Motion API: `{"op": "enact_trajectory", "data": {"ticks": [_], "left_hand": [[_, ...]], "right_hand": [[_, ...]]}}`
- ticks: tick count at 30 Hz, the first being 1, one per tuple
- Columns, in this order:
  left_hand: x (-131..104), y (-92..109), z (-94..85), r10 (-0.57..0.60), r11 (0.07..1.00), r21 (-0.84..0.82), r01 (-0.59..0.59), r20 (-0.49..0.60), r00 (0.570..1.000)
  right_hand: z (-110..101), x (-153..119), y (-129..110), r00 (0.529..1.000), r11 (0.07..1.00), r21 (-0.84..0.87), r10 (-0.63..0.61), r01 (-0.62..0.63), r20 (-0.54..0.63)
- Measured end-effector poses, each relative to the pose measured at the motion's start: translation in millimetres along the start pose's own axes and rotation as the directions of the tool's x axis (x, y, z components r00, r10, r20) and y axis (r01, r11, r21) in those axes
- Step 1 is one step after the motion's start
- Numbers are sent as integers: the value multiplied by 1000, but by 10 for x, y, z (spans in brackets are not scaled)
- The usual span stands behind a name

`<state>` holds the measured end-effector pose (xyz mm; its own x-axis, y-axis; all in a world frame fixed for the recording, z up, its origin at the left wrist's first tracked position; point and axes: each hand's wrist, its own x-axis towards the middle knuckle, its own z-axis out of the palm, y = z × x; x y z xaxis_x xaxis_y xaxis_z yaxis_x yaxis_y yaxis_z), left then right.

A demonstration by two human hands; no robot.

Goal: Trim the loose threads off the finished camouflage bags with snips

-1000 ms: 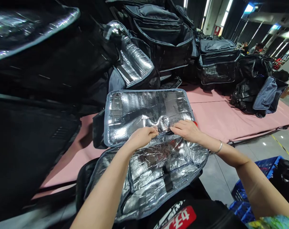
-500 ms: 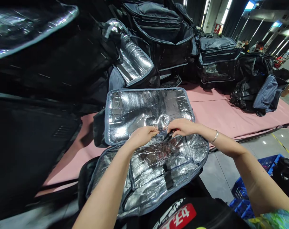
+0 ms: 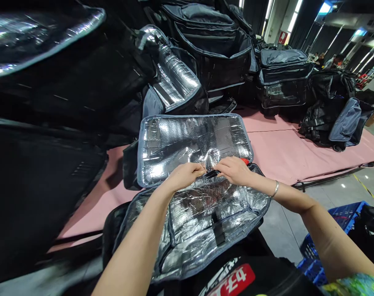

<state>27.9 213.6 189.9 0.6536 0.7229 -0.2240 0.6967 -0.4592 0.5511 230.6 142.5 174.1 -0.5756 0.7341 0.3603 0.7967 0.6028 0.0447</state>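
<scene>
An insulated bag (image 3: 202,242) with a crinkled silver foil lining lies open in front of me, its foil-lined lid (image 3: 187,137) folded back. My left hand (image 3: 187,176) is closed in a pinch at the seam between lid and body; the fingertips grip the bag's edge there, and any loose thread is too small to make out. Just right of it, my right hand (image 3: 234,170) is closed around thread snips (image 3: 212,173). Their dark blades point left, close to the left fingertips, and a red handle end (image 3: 245,161) shows behind the knuckles.
A pink-covered table (image 3: 276,152) runs behind the bag to the right. Large black bags (image 3: 211,70) are piled along the back, with more black bags close on the left (image 3: 42,185). Blue crates (image 3: 341,213) stand on the floor at right.
The right hand has turned, swinging the snips' blades from down-left to nearly level and closer to the left fingertips. Its red handle end now shows. The left hand stays at the seam.
</scene>
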Motion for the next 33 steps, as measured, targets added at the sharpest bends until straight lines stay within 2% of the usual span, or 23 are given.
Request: {"op": "enact_trajectory", "data": {"ticks": [5, 15, 25, 30, 33], "left_hand": [[-3, -23, 25, 11, 1000, 3, -11, -5, 1000], [9, -43, 44, 9, 1000, -2, -9, -11, 1000], [-21, -22, 56, -9, 1000, -8, 9, -8, 1000], [-34, -10, 58, -9, 1000, -3, 9, -22, 1000], [-48, -13, 51, -1, 1000, 1, 1, -39, 999]], "right_hand": [[112, 31, -96, 999, 999, -39, 35, -36, -34], [177, 44, -112, 999, 999, -35, 20, -21, -50], [271, 14, -40, 991, 998, -17, -55, 54, -124], [309, 9, -40, 991, 996, 43, -71, 77, -115], [230, -11, -35, 982, 988, 152, 24, 5, -187]]}}
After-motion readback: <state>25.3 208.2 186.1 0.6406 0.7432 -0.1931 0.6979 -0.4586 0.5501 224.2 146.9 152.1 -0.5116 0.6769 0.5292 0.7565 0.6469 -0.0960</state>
